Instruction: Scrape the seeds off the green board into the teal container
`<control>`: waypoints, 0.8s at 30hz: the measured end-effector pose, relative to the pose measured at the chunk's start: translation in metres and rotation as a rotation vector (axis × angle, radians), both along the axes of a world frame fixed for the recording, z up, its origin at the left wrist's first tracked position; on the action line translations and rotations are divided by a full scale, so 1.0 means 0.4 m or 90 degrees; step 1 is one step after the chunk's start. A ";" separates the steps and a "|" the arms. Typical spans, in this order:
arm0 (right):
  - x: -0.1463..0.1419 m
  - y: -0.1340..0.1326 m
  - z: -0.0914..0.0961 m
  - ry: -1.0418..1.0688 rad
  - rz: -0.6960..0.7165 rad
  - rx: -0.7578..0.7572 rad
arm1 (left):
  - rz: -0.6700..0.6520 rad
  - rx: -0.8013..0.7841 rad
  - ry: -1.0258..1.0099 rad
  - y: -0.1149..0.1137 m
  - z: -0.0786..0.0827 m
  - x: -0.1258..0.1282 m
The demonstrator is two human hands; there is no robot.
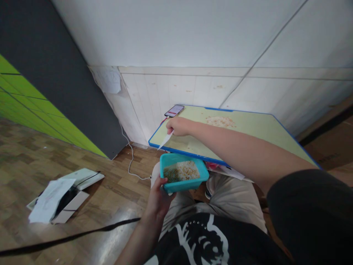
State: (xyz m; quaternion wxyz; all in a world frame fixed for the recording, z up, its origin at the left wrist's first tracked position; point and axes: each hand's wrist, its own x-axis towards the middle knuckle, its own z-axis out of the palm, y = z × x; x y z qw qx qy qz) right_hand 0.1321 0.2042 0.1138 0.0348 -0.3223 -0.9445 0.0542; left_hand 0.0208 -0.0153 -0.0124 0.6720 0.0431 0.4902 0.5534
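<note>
My left hand (157, 197) grips the near left corner of a teal rectangular tub (183, 184) holding pale and greenish grains (182, 171), held below the front edge of a low table (256, 129). My right hand (178, 126) reaches across the table's left end with fingers closed on a white card or scraper (164, 141) that points down over the edge toward the tub. A small heap of pale grains (220, 121) lies farther back on the yellow-green, blue-rimmed tabletop.
A phone (174, 110) with a lit screen lies at the table's back left corner, its cable (129, 154) trailing down to the wooden floor. Papers and flat boxes (60, 197) lie on the floor at left. A black strap (68, 239) crosses the floor.
</note>
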 end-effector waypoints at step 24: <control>0.300 -0.103 0.049 -0.116 -0.116 -0.005 | -0.082 -0.006 0.003 0.010 0.017 0.064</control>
